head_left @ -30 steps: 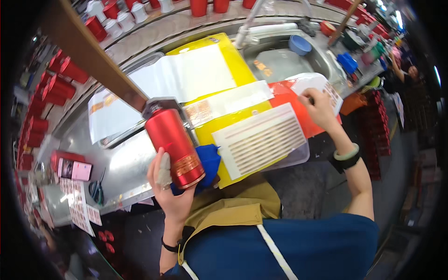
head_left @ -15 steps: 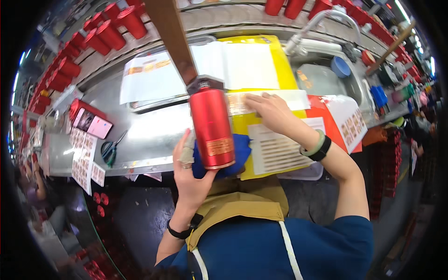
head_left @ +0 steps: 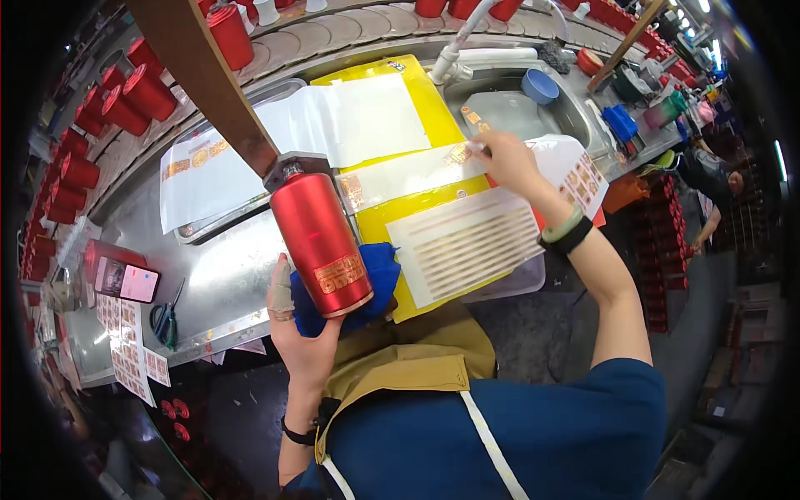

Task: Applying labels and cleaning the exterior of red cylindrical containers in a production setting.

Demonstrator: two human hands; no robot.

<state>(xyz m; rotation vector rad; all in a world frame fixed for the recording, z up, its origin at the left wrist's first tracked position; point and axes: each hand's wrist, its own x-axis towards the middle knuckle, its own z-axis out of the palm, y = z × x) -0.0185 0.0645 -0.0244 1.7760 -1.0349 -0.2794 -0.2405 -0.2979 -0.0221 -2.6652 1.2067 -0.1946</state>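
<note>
A red metal bottle (head_left: 321, 237) with a gold decal near its base slants toward me, its neck at a dark bracket (head_left: 293, 165) on a brown bar. My left hand (head_left: 302, 346) is closed on a blue cloth (head_left: 379, 273) bunched under the bottle; its thumb is at the base and a wrapped finger points up. Some of its fingers are hidden. My right hand (head_left: 510, 165) pinches the right end of a pale translucent decal strip (head_left: 408, 177) with gold prints. That strip lies across a yellow sheet (head_left: 454, 125), above a striped paper sheet (head_left: 471, 250).
White sheets (head_left: 371, 121) cover a metal tray at the back. To the right is a sink (head_left: 567, 104) with a faucet (head_left: 450, 62) and a blue bowl (head_left: 540, 86). A phone (head_left: 127, 279), scissors (head_left: 164, 321) and a decal sheet (head_left: 125, 346) lie left. Red canisters (head_left: 148, 96) line a conveyor.
My right hand has moved along the decal strip to its right end and now pinches it. The whole view has swung, so the bench appears tilted. My left hand stays by the bottle's base.
</note>
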